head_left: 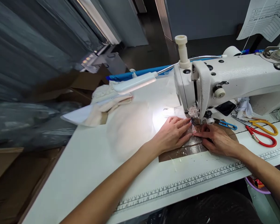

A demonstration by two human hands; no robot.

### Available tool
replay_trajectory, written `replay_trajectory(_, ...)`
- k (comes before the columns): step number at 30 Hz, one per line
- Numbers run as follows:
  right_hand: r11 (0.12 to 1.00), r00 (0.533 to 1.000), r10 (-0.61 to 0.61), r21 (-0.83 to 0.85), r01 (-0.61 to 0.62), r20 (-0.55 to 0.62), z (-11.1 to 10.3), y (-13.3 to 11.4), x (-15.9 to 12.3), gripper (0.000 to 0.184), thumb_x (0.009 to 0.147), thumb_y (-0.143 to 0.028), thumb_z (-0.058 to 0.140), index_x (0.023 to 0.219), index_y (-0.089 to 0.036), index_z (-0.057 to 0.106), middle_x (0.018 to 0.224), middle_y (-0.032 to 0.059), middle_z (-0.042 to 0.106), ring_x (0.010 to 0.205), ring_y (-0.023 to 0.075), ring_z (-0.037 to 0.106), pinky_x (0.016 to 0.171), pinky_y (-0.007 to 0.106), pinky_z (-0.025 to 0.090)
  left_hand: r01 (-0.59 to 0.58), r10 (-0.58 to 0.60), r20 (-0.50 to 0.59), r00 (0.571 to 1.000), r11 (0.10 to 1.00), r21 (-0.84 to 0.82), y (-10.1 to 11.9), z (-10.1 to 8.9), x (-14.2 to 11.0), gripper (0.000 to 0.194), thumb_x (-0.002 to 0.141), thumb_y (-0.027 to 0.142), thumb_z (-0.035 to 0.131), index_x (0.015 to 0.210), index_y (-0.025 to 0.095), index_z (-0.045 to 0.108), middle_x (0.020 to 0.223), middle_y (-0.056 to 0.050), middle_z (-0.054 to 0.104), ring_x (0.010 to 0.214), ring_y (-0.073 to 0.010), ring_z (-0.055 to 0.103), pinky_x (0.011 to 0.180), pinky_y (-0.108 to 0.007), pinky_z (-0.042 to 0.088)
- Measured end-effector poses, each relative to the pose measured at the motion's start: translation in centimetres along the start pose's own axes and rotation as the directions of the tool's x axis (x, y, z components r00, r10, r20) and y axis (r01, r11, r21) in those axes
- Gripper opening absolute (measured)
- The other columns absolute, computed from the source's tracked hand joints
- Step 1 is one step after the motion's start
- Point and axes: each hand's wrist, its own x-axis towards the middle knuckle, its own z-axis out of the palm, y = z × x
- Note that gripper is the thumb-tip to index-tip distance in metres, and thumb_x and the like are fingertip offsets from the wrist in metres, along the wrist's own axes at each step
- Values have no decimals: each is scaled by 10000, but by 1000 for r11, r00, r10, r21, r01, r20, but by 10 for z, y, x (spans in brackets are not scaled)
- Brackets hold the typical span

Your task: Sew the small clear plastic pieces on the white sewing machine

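A pale pink strip of fabric (pixel 194 129) lies at the needle area of a white sewing machine (pixel 233 74), with a gathered pink bunch (pixel 193 111) behind it by the presser foot. My left hand (pixel 174 132) rests flat left of the foot, fingers stretched out, tips at the strip's edge. My right hand (pixel 216 140) lies on the right, its index finger extended and touching the near end of the strip. Its other fingers are partly curled under and hard to see. Beneath both hands is the metal needle plate (pixel 186 151).
Blue thread snips (pixel 226 124) and scissors (pixel 262 132) with red and yellow handles lie right of my right hand. A lit lamp (pixel 135 83) hangs over the white table (pixel 88 174). A printed ruler (pixel 177 190) runs along its front edge. Cream fabric (pixel 107 107) lies at the left.
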Motion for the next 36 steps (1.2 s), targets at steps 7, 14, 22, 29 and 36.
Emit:
replay_trajectory(7,999,1000,-8,-38,7,-23,2,0,-1,384,922,-194,481,1233,-291,685,1000,81,572,870,186,601,824,365,542,59,-60,-45,997,998,-32,4,4,-4,435,1010,408,364,1247,133,604,1227,-139,670,1061,-284,592,890,-471,450)
replay_trajectory(14,994,1000,-7,-111,4,-24,4,2,0,386,935,-203,463,1242,-286,681,970,90,583,845,198,604,778,371,551,80,-83,-63,995,996,-44,3,7,-5,439,1000,406,384,1282,145,596,1255,-140,659,1048,-297,584,857,-475,457)
replay_trajectory(22,993,999,-29,-118,24,-36,5,2,-1,373,938,-199,468,1233,-259,689,968,95,592,842,195,611,777,363,541,70,-74,-92,993,997,-38,4,8,-5,454,1011,418,364,1259,123,606,1249,-142,663,1035,-296,591,817,-456,462)
replay_trajectory(29,993,999,-18,-114,12,-48,5,3,-1,348,945,-222,487,1219,-275,696,970,88,596,814,185,617,762,354,541,78,-76,-52,996,996,40,7,5,-3,434,1014,392,363,1278,144,602,1304,-138,634,1027,-287,591,824,-456,454)
replay_trajectory(36,994,996,-26,-112,16,-85,8,5,-1,351,928,-203,497,1195,-281,710,964,81,594,829,187,614,770,350,541,66,-61,-70,996,994,86,12,3,-2,456,1023,392,327,1246,103,601,1328,-145,618,1005,-304,590,833,-486,425)
